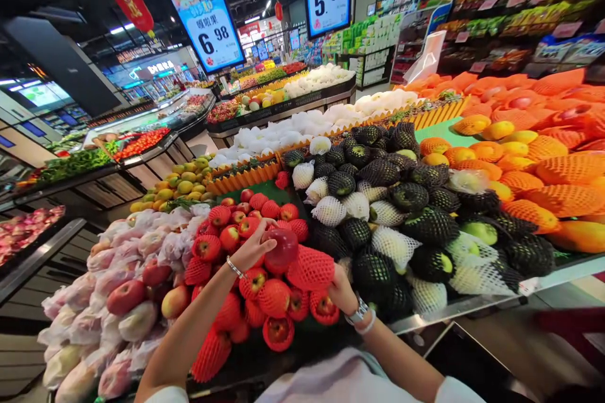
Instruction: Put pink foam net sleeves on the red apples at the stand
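My left hand is closed around a bare dark red apple, held just above a pile of red apples in red foam nets. My right hand grips a red foam net right beside that apple. A bracelet sits on my left wrist and a watch on my right. Both hands hover over the middle of the apple pile, at the front of the fruit stand.
Apples in white and pink nets lie to the left. Fruit in black and white nets lies to the right, then orange-netted fruit. The stand's metal front edge runs lower right. Price signs hang above.
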`<state>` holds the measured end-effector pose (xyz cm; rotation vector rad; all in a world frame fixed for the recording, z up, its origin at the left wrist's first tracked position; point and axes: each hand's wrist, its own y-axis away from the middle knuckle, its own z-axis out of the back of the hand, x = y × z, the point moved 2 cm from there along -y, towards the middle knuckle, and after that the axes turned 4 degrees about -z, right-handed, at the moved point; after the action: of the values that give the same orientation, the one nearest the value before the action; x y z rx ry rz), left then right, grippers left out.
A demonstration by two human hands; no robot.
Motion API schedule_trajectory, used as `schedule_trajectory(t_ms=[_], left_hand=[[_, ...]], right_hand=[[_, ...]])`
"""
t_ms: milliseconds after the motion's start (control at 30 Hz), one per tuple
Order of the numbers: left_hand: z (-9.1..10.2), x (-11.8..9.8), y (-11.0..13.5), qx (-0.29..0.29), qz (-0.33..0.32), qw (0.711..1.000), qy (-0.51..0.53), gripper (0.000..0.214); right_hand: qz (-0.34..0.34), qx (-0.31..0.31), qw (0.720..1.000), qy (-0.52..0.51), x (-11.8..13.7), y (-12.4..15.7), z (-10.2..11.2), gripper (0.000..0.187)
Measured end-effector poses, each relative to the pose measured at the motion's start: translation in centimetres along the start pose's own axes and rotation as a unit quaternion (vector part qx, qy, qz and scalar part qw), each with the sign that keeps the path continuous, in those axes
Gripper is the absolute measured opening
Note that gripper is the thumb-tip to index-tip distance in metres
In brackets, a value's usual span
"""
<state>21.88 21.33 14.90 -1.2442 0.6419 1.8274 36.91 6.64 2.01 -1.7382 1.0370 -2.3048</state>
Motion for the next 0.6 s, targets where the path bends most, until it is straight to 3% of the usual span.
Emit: schedule_trajectory(t_ms=[167, 267, 367, 600], left_hand=[[-2.4, 2.4, 4.3, -0.047, 0.040, 0.993, 0.099, 0.068], [-3.7, 4.8, 6.6, -0.106, 0.089, 0.963, 0.230, 0.066], [-4.7, 6.6, 9.0, -0.141, 0.122, 0.931, 0.314, 0.064], [-6.0, 10.0, 12.6, -0.183, 0.189, 0.912, 0.316, 0.070]], right_hand=[[0.078, -0.005, 0.993, 0.092, 0.8, 0.8, -1.0, 0.026], [0.135, 0.013, 0.984, 0.119, 1.3, 1.3, -1.8, 0.031], [0.179, 0.083, 0.974, 0.114, 2.6, 1.4, -3.1, 0.036], [0.236, 0.249, 0.930, 0.134, 5.2, 1.8, -6.1, 0.042]])
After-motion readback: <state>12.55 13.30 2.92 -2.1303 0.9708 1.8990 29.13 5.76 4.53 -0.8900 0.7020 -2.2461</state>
